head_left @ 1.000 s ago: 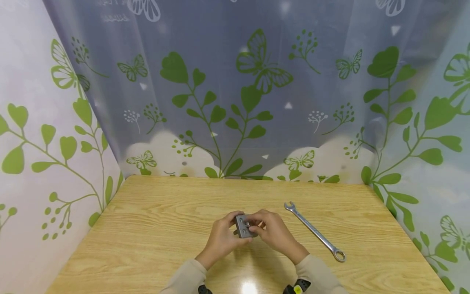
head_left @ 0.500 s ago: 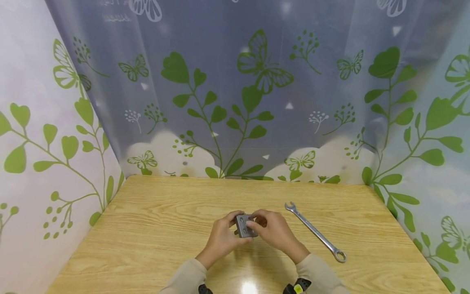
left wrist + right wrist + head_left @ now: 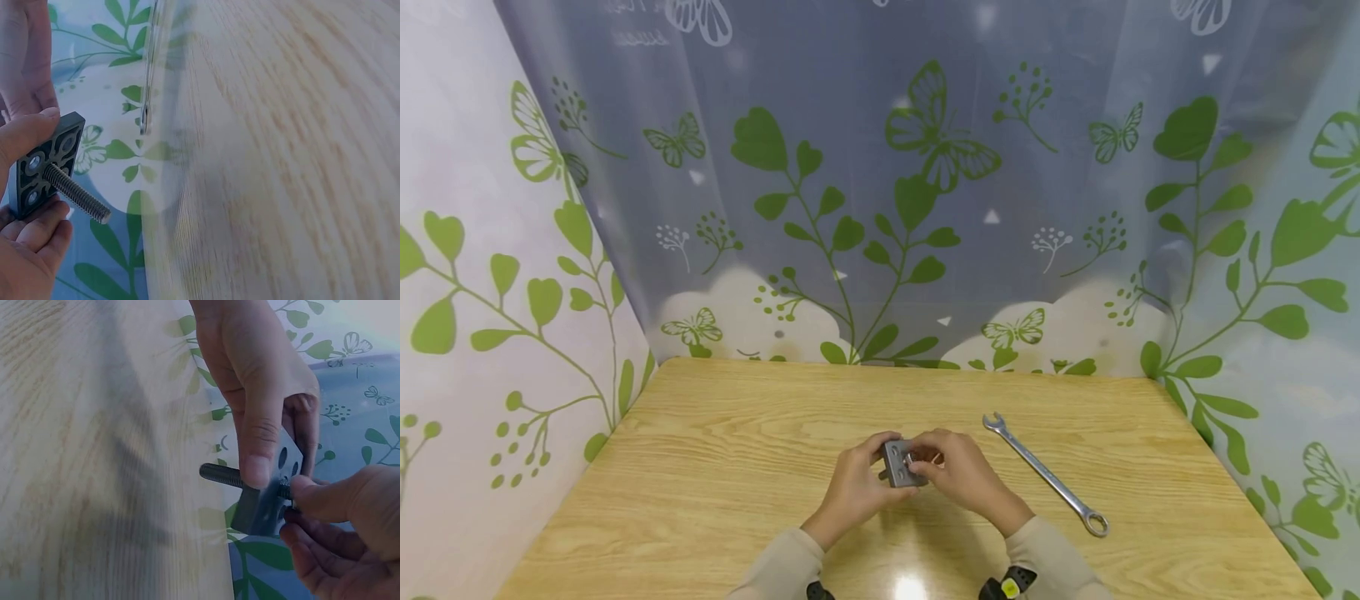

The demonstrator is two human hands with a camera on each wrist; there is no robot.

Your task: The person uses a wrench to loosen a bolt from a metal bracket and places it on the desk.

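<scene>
Dark grey and square-edged, the block (image 3: 894,464) looks rigid to us, plastic or painted metal, we cannot tell which; we would expect little give and only modest weight. Through it, seemingly by a hole near the middle, runs a metal bolt (image 3: 77,194), stiff and coarsely threaded. We judge neither piece fragile, though the bolt's bright end may be slick, while its thread should offer more bite.

For the block, opposite edges seem the best hold, since they leave both faces and the other holes uncovered. That is how our left hand (image 3: 856,477) grips it, thumb along one edge and curled fingers along the other, with the block raised above the wooden table (image 3: 737,442). Our right hand (image 3: 961,477) pinches the bolt between thumb and fingers on the holed face, a sensible place to take it.

So the block sits out at the tips of the left thumb and fingers, not deep in the palm, facing the right hand. The threaded shank sticks out from the ribbed back, on the left-palm side, its tip free in the air. Beyond our right hand, a silver wrench (image 3: 1047,475) lies on the table, touching neither hand.
</scene>
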